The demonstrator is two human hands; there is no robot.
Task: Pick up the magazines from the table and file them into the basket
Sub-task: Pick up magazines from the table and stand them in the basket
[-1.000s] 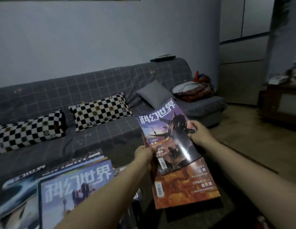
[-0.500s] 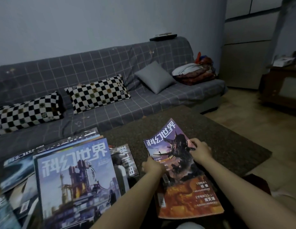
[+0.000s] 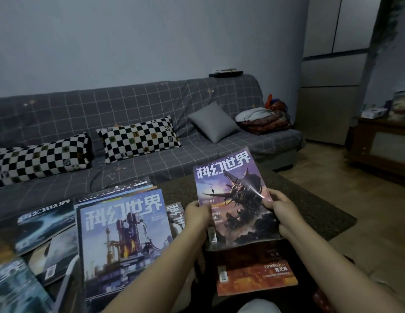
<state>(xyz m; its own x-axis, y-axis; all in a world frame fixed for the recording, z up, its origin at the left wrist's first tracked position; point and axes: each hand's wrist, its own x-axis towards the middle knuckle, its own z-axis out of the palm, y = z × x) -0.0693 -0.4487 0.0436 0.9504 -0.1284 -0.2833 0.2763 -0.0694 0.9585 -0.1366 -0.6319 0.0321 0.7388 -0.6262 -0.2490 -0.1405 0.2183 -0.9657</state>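
Head view: both hands hold one purple magazine [image 3: 233, 195] up above the bench [image 3: 310, 206], its cover facing the camera and its top tilted away toward the sofa [image 3: 151, 123]. The left hand [image 3: 198, 213] has its fingers closed on the left edge of this magazine, and the right hand [image 3: 281, 211] has its fingers closed on the right edge, with the thumb lying on the cover. Under the purple magazine an orange magazine [image 3: 255, 276] shows, lower and nearer to the person; I cannot tell if it is held together with the purple one or if it rests on something

On the left part of the bench many magazines are still lying. A blue magazine [image 3: 124, 242] lies on top of a stack, a dark magazine [image 3: 38, 224] lies further left, and more covers show partly at the bottom left corner and just beside the left wrist

The basket is not seen anywhere in this view, so I cannot say how many magazines are already filed. I judge the task is at an early or middle stage: one magazine is in the hands and most of the pile is still to be picked up
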